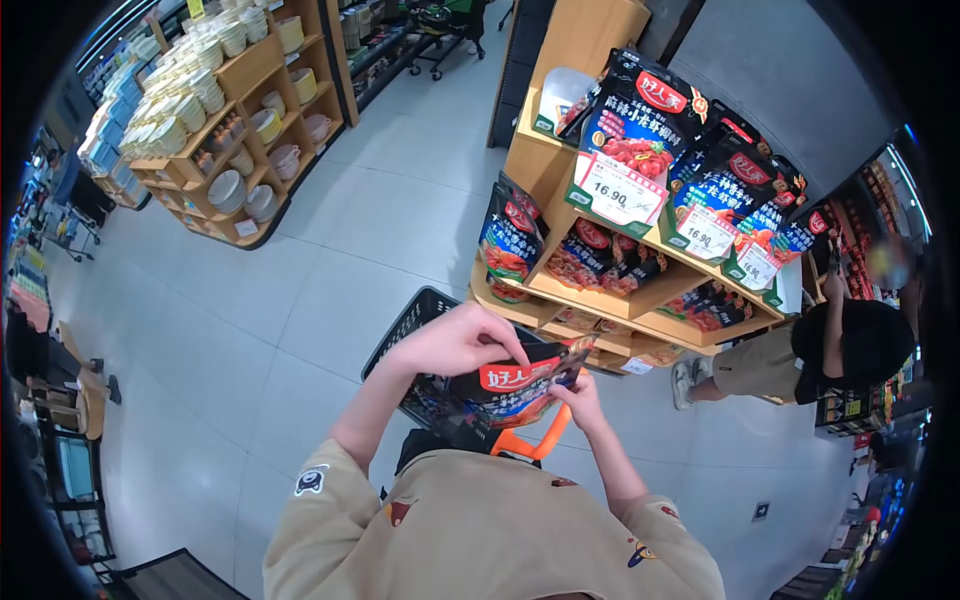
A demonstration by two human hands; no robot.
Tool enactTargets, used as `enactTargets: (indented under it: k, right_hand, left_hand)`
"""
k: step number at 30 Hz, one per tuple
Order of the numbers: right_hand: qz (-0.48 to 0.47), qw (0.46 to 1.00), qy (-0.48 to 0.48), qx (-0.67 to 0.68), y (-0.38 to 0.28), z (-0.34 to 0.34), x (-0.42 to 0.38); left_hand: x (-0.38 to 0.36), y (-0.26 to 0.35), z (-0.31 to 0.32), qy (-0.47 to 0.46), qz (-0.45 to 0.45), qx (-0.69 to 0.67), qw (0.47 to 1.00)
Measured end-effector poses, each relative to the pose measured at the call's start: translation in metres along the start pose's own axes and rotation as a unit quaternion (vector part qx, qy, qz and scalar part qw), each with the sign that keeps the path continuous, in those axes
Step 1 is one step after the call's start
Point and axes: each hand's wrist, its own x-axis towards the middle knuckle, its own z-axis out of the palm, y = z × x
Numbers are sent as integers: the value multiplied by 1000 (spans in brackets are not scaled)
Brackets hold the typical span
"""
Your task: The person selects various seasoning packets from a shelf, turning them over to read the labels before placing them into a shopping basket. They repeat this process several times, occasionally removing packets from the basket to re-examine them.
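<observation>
A black seasoning pouch [515, 385] with a red label and blue printing is held in front of my chest. My left hand [455, 338] reaches over its upper left part, with bent fingers closed at the top edge. My right hand [583, 400] grips the pouch's right side, thumb on the near face. Below and behind the pouch is a black shopping basket [392, 335], partly hidden by my left arm and the pouch. Its orange handle [540, 440] shows under my right hand.
Ahead on the right, a wooden display stand [630, 305] carries similar pouches and price cards [615, 193]. A person [840, 345] stands right of it. Stacked bowls [185, 110] fill a wooden shelf unit [240, 95] at the upper left. Tiled floor [270, 330] lies between.
</observation>
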Motion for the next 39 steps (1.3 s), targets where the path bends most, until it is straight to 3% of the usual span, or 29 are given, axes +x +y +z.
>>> enactTargets:
  k: [3,4,5,7,8,9,10,11,13,15,18,19,23,28,30,33,39]
  right_hand:
    - [26,997,69,25,-7,17,-1]
    - [27,992,115,54,-7,24,0]
    - [28,991,122,51,-4,28,3]
    - [49,968,207,136,5,33,6]
    - [56,961,222,153,5,35,7]
    - [59,960,232,149,4,37,8]
    - [57,958,245,141,3,40,11]
    - [55,955,258,133,3,42,13]
    - [75,951,279,108,6,43,15]
    - [95,947,294,85,7,48,20]
    - [117,930,326,121,12,57,22]
    - [121,929,329,117,11,60,25]
    - [200,896,368,144,17,76,30]
    - [273,890,319,179,21,91,41]
    - [302,902,239,195,22,93,41]
    - [335,891,238,194,30,100,34]
    - [358,904,191,135,38,102,30]
  left_hand:
    - [-7,-31,-24,27,15,-166,986]
    - [-12,-44,-29,-6,12,-302,953]
    - [-15,-56,-29,-12,13,-305,952]
    - [-24,-79,-19,56,83,-509,855]
    - [-28,-105,-14,46,65,-445,892]
    - [-31,-118,-3,75,66,-444,890]
    - [-34,-135,10,104,14,-450,887]
    - [-31,-145,22,131,-45,-512,848]
    - [-37,-178,47,155,50,-417,894]
    - [-37,-197,64,197,-1,-367,909]
    - [-39,-225,78,250,-133,-332,900]
    - [-37,-223,80,287,-131,-356,880]
    - [-51,-252,85,289,-174,-345,876]
    - [-67,-252,72,324,-209,-436,813]
    - [-74,-260,69,315,-208,-437,816]
    - [-76,-258,69,308,-207,-442,816]
    - [-73,-252,76,380,-268,-429,774]
